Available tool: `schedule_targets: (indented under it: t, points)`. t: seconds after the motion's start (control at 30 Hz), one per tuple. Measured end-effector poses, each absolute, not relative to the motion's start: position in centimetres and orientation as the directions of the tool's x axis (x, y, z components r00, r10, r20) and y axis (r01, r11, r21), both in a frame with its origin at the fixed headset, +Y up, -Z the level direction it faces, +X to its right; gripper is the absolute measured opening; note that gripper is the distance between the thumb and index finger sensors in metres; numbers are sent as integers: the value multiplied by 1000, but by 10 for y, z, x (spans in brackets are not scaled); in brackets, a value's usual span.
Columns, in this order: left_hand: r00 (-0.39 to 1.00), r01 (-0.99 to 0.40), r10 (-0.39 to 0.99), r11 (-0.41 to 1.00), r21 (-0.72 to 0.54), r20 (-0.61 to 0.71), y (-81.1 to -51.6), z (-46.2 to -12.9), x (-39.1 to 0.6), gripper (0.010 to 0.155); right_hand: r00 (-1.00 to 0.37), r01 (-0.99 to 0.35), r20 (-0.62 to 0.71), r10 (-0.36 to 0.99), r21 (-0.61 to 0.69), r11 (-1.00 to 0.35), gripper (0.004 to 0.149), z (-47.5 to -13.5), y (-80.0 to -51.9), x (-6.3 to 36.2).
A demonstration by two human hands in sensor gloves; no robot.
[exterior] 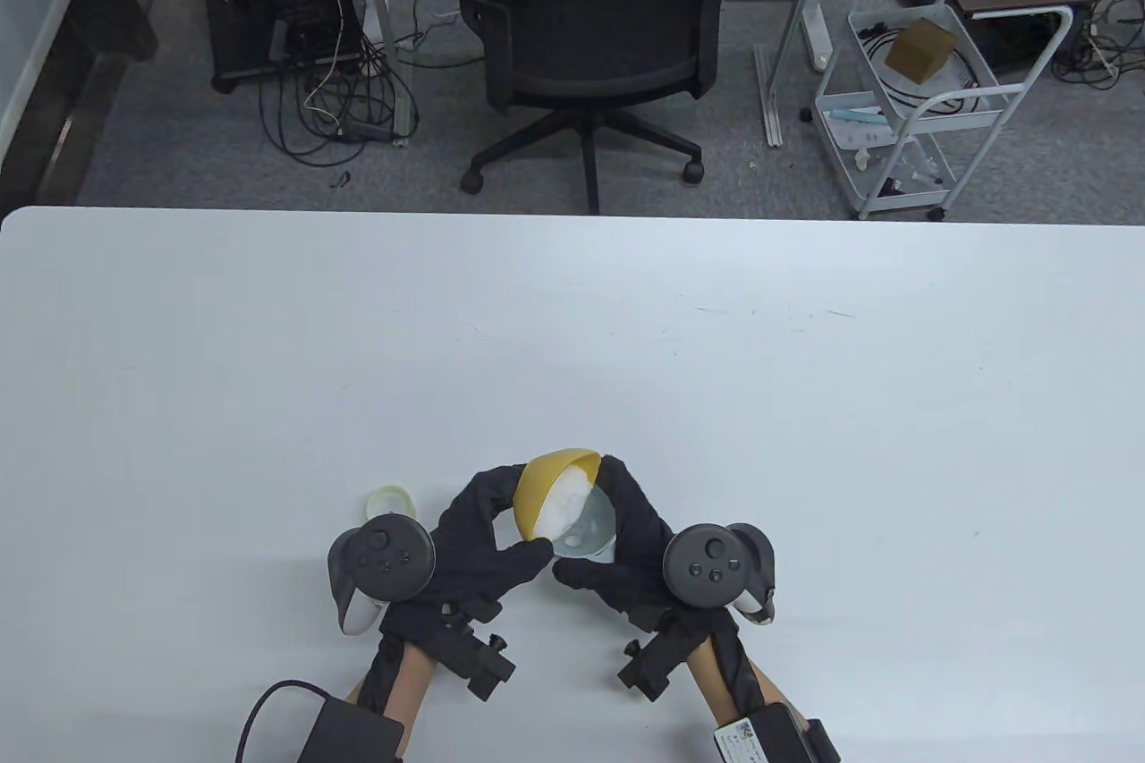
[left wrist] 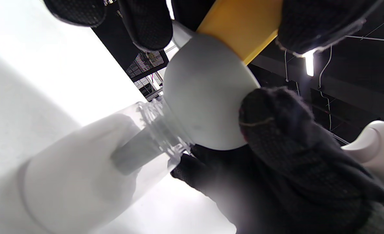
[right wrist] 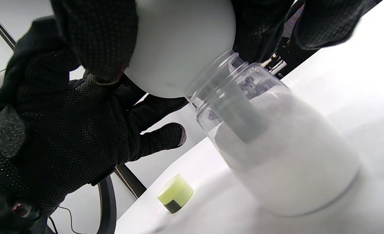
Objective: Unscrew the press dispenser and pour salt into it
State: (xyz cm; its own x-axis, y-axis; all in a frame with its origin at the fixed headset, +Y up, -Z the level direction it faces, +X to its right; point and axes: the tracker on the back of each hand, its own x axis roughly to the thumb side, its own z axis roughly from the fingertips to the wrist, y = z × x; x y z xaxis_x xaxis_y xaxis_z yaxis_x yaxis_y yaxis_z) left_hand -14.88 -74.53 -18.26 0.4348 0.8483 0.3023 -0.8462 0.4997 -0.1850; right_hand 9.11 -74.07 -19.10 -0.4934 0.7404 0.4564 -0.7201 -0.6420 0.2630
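Observation:
My left hand [exterior: 490, 530] grips a yellow bowl [exterior: 539, 487] tilted to the right, with white salt [exterior: 565, 508] at its lip. The bowl's lip is over a white funnel [exterior: 589, 533], which my right hand [exterior: 626, 530] holds. The funnel's spout sits in the open threaded neck of the clear dispenser jar [right wrist: 276, 146], which stands on the table and holds a lot of white salt. The left wrist view shows the bowl [left wrist: 244, 26], the funnel [left wrist: 205, 94] and the jar [left wrist: 107, 156]. The pale green dispenser cap [exterior: 391, 501] lies on the table left of my left hand; it also shows in the right wrist view [right wrist: 175, 193].
The white table [exterior: 572, 351] stretches far and wide beyond the hands. A black office chair [exterior: 590, 38] and a white cart [exterior: 921, 92] stand on the floor behind the far edge.

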Motion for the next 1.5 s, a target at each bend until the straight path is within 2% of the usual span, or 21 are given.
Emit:
schedule_targets:
  t: [1.5]
  points:
    - [453, -836, 834, 520, -174, 314, -744, -182, -148, 85, -494, -721, 451, 743, 265, -641, 109, -192, -741, 92]
